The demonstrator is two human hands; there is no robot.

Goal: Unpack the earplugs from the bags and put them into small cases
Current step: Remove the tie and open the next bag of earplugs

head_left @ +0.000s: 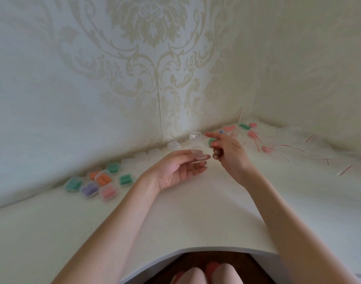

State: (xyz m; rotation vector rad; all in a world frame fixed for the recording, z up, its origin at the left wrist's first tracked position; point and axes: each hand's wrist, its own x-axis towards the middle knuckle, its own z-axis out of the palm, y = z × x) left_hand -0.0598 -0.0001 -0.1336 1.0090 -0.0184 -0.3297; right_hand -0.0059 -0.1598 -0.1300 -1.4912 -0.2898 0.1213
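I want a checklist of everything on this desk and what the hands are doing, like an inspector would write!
Surface: white desk in a wallpapered corner.
Job's things: filled cases clustered at left; empty clear cases along the wall; bagged earplugs at back right.
Clutter: empty red-striped bags scattered at right.
Hands: left hand holds a clear case; right hand pinches a green earplug.
Cables: nothing seen.
Surroundings: patterned wallpaper; the person's knees below the desk edge.

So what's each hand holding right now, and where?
Left hand holds a clear small case at its fingertips. Right hand pinches a green earplug by one end.
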